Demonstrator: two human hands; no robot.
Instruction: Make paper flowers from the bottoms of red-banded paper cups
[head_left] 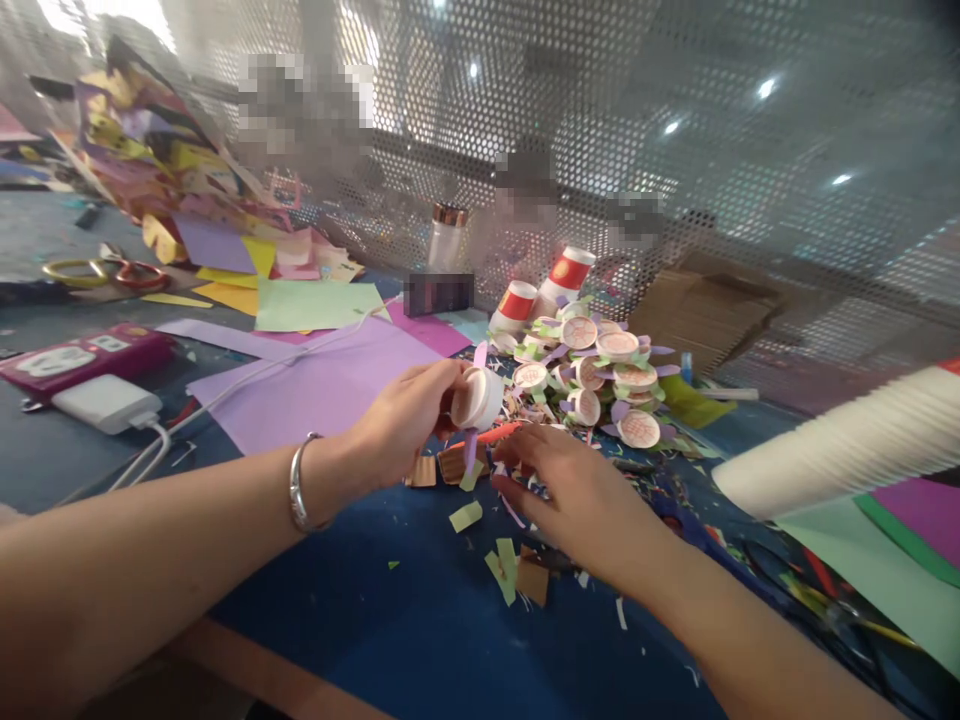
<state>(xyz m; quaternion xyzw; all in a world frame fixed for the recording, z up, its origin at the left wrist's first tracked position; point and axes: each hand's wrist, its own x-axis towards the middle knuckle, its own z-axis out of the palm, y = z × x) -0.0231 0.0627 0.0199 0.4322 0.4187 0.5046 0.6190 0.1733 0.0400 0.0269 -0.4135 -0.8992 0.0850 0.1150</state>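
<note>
fingers (439,385) of left hand (401,425) wrapped round small paper cup (477,398), held tipped above tabletop (390,620), so bottom faces out. right hand (581,495) down in paper scraps (502,565), cannot tell if pinching. cup pile (600,375) just behind.

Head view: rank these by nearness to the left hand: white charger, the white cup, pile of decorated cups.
1. White cup, gripped in the left hand.
2. Pile of decorated cups, to its right.
3. White charger, far left.
</note>
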